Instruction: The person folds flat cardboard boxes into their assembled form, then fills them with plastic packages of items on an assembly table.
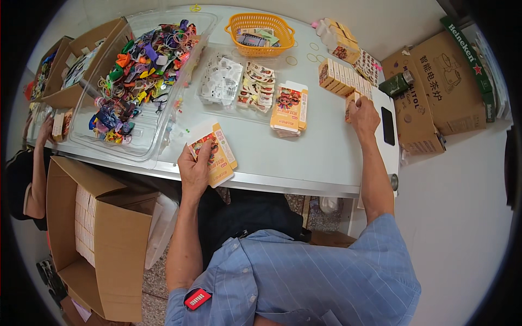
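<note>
Near the table's front edge, my left hand (195,167) is closed on flat orange-and-white cartons (222,156) with a cartoon print, thumb on top. At the right, my right hand (365,115) pinches a small orange-and-white box (349,107) at the near end of a row of filled boxes (338,77). Its fingers partly cover that box. Between my hands lies a stack of flat cartons (289,107). Behind it are a pile of die-cut stickers or cards (257,87) and a clear tray of white packets (221,80).
A large clear bin (79,127) of colourful small trinkets fills the left. An orange basket (232,35) stands at the back. A phone (387,125) lies by the right edge. An open cardboard box (122,255) stands below left, with a co-worker's arm (39,174) beyond.
</note>
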Demonstrator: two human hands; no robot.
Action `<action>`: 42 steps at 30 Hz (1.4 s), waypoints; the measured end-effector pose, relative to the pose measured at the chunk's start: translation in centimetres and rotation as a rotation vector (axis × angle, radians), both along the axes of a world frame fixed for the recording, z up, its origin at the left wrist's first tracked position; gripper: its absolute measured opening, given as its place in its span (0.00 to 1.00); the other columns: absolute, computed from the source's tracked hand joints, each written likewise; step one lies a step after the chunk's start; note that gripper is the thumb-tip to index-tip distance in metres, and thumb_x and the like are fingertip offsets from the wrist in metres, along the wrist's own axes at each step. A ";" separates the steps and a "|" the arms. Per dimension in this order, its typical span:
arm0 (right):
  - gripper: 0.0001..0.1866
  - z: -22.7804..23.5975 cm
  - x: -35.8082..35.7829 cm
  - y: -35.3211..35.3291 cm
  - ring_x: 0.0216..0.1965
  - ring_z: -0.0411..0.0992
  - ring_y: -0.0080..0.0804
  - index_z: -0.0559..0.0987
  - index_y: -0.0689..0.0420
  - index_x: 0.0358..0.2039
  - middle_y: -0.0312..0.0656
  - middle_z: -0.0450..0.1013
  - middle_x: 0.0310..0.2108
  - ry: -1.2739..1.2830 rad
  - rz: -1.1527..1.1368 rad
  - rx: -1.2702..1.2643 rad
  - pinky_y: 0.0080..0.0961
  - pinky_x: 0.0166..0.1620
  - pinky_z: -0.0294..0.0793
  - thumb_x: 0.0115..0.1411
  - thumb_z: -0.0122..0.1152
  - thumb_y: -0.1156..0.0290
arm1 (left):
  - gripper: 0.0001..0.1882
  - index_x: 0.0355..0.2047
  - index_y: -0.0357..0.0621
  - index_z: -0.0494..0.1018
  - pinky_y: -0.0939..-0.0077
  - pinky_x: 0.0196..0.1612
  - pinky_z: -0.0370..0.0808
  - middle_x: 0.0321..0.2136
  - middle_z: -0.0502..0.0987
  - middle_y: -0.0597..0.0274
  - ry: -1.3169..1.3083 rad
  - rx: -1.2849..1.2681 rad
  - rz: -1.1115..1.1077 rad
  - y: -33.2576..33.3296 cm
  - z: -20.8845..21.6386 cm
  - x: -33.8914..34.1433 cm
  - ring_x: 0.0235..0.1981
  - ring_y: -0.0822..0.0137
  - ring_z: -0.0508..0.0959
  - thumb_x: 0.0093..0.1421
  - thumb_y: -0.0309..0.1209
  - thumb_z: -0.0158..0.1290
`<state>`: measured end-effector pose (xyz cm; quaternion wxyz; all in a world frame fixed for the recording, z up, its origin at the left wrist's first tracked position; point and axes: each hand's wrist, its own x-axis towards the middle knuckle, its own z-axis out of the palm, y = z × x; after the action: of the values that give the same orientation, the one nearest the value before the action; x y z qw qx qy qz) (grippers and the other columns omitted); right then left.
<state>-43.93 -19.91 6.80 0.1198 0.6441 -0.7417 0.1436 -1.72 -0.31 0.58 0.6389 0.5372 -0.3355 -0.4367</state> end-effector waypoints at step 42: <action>0.17 -6.5 26.4 27.6 0.35 0.74 0.17 0.77 0.66 0.52 0.36 0.79 0.36 -1.665 0.662 0.937 0.18 0.41 0.75 0.71 0.58 0.66 | 0.39 0.62 0.33 0.60 0.75 0.44 0.81 0.42 0.81 0.51 0.166 0.043 0.282 14.0 -2.0 -1.8 0.41 0.66 0.83 0.53 0.19 0.68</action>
<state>-17.50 7.70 0.32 -0.7467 0.4946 -0.3554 0.2675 -3.55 13.74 -1.43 0.7077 0.5545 -0.1935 -0.3927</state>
